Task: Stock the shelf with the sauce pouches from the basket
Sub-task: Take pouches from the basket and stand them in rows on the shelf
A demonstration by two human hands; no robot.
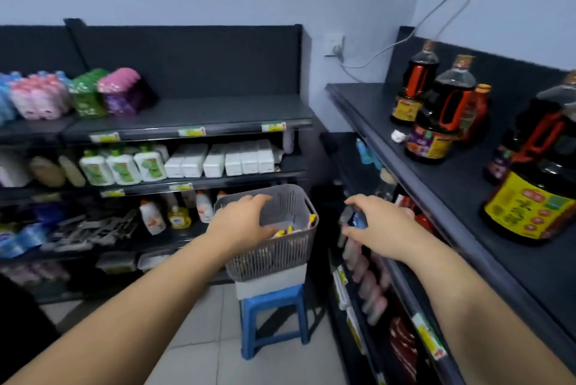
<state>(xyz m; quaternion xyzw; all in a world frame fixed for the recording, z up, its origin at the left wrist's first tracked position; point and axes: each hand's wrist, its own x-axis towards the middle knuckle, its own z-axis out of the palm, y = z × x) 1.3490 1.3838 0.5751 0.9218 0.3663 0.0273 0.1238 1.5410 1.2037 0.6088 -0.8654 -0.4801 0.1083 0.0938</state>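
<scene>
A: So, why does the basket sit on a white box atop the blue stool?

B: Probably to raise it near arm level, just beside the shelf, so either hand reaches it without stooping.

A: And the hands?

B: The right hand pinches a dark-blue sauce pouch at the shelf's far end, above the row of pink pouches, seemingly to extend that line. The left hand dips into the basket over the yellow-capped pouches. Its fingertips are hidden, so I cannot tell whether it grips one.
</scene>
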